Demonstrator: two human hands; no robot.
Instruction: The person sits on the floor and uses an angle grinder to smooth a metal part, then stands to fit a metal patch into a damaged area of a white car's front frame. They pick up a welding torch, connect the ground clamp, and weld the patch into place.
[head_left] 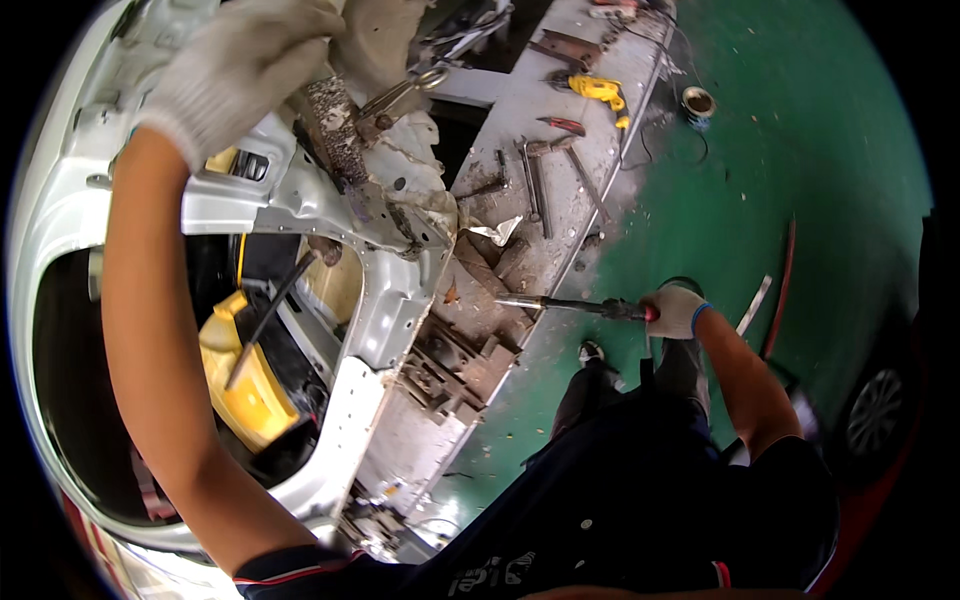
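Observation:
My left hand (240,75), in a white knit glove, reaches up over the silver car body (385,300), beside a crumpled beige metal panel (375,45). Its fingers are curled, and what they hold, if anything, is hidden. A rusty metal strip (335,125) and a clamp-like tool with ring handles (400,95) lie just right of it. In my gloved right hand (676,312) is a long tool with a silver barrel (560,303) and a dark, red-ended grip. Its tip points left over the bench edge. A hammer (272,310) rests across the body opening.
Wrenches (533,185), another hammer (570,155), a red-handled tool (562,125) and a yellow drill (600,92) lie on the grey platform (590,185). Rusty metal blocks (455,365) sit nearer me. A can (698,105), cords and strips lie on the green floor (790,130).

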